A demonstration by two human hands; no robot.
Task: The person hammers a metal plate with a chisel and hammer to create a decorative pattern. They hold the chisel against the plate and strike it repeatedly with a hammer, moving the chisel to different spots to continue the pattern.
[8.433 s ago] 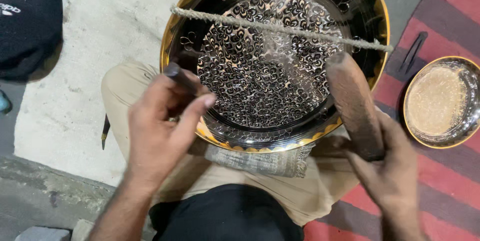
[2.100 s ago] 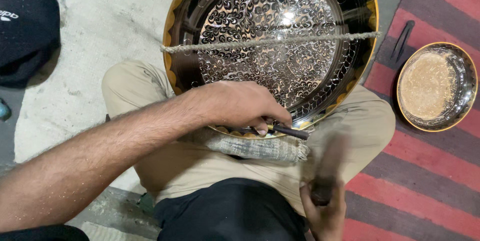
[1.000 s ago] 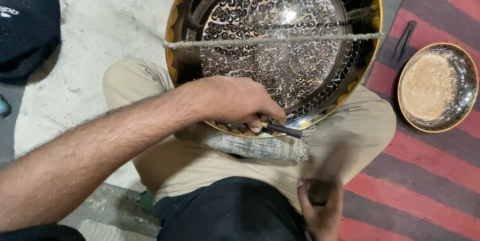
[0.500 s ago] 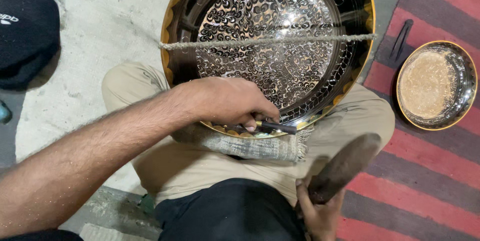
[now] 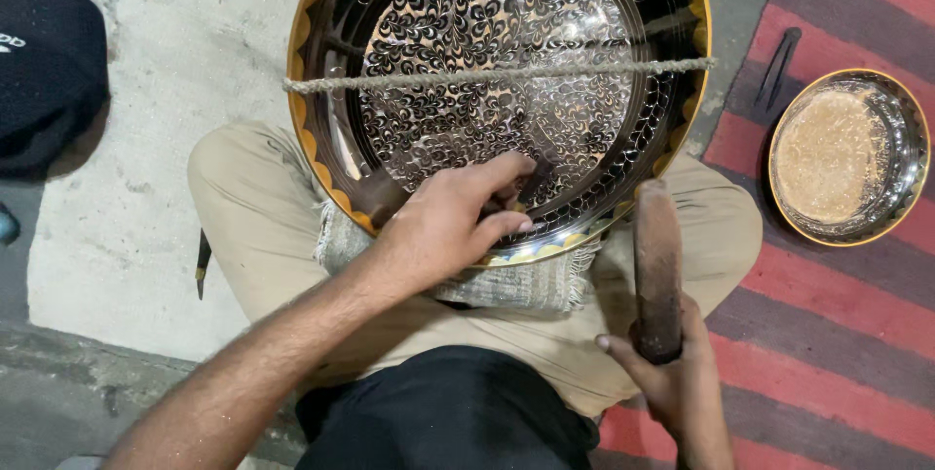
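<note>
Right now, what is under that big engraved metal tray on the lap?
A frayed grey woven cloth pads the engraved tray on the tan trousers. The left hand covers the near rim; how far the cloth runs underneath is hidden.

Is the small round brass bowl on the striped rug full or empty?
Not empty: the small round brass bowl sits upright on the red striped rug, holding a flat tan, grainy layer across its bottom, below the rim.

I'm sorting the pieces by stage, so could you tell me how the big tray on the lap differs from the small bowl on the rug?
The big tray is much wider than the small bowl. The tray's inside bears a dense dark floral pattern; the bowl's inside looks plain and grainy. The tray rests on the person's lap with a rope across it and the left hand on it; the bowl sits untouched on the striped rug. Both are round, shiny metal with golden rims.
</note>
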